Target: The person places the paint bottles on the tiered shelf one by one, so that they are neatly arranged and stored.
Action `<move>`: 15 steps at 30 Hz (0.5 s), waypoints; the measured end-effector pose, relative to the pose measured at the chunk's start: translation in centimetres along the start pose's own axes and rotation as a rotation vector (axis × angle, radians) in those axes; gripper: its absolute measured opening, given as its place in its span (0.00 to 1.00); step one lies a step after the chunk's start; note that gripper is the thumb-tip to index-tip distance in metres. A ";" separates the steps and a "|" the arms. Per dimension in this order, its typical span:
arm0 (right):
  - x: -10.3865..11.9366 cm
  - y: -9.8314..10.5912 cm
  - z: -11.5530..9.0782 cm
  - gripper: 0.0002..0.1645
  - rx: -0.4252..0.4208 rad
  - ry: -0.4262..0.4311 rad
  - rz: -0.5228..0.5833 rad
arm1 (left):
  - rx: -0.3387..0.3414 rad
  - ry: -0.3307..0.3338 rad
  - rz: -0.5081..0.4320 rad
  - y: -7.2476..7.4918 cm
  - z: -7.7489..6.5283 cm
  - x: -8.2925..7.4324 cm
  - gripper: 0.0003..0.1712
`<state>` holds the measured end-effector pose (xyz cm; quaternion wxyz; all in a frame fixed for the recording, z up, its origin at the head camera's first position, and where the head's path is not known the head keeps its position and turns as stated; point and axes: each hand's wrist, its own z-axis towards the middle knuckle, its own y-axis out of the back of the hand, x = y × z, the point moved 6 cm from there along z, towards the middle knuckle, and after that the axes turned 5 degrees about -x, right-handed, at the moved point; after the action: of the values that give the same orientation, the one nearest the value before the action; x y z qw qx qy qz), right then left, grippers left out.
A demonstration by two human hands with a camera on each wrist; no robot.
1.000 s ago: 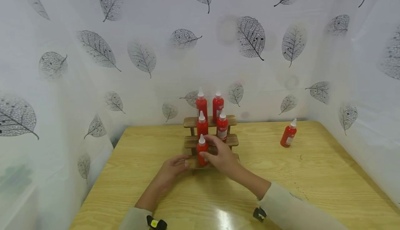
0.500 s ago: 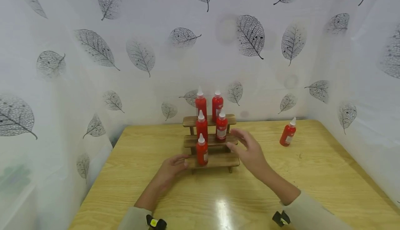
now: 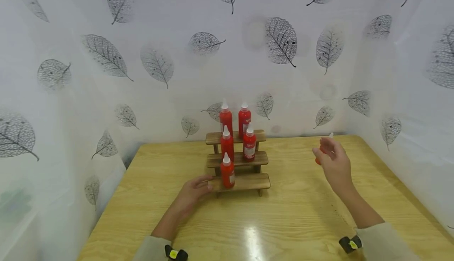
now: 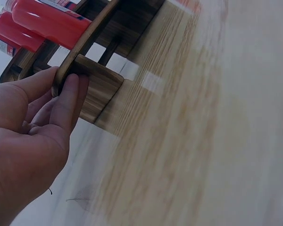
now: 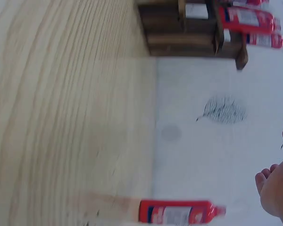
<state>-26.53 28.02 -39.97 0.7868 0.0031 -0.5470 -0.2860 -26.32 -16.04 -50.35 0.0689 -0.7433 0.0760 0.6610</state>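
A three-tier wooden rack [image 3: 250, 181] stands on the table, bearing several red squeeze bottles with white pointed caps. One bottle [image 3: 227, 174] is on the lowest tier, towards its left; two are on each tier above. My left hand [image 3: 191, 194] pinches the left end of the lowest shelf between thumb and fingers, as the left wrist view shows at the shelf end [image 4: 66, 70]. At the right, my right hand [image 3: 335, 168] is beside a lone red bottle [image 5: 177, 212], partly hiding it in the head view. In the right wrist view the hand and that bottle are apart.
The light wood table [image 3: 291, 221] runs back to a white curtain [image 3: 170, 107] printed with dark leaves, which also hangs at both sides. Black bands with yellow marks sit on both wrists.
My right hand has left the bottle on the lowest tier and moved right to the lone bottle. My left hand stays on the rack's end. The bottles have not moved.
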 end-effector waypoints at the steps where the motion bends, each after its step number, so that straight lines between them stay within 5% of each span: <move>1: -0.6 0.4 0.3 0.34 -0.014 -0.014 0.003 | 0.000 -0.005 0.003 0.0 0.0 0.0 0.29; 8: -4.7 2.5 2.2 0.36 -0.119 -0.112 -0.033 | -0.004 -0.014 -0.007 0.3 0.2 0.3 0.28; 15: -7.2 2.6 3.4 0.40 -0.102 -0.178 -0.058 | 0.000 -0.003 -0.006 0.3 0.3 0.4 0.28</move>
<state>-30.01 34.52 -44.00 0.7256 -0.0467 -0.5991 -0.3351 -26.59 -16.25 -50.82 0.0711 -0.7426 0.0736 0.6619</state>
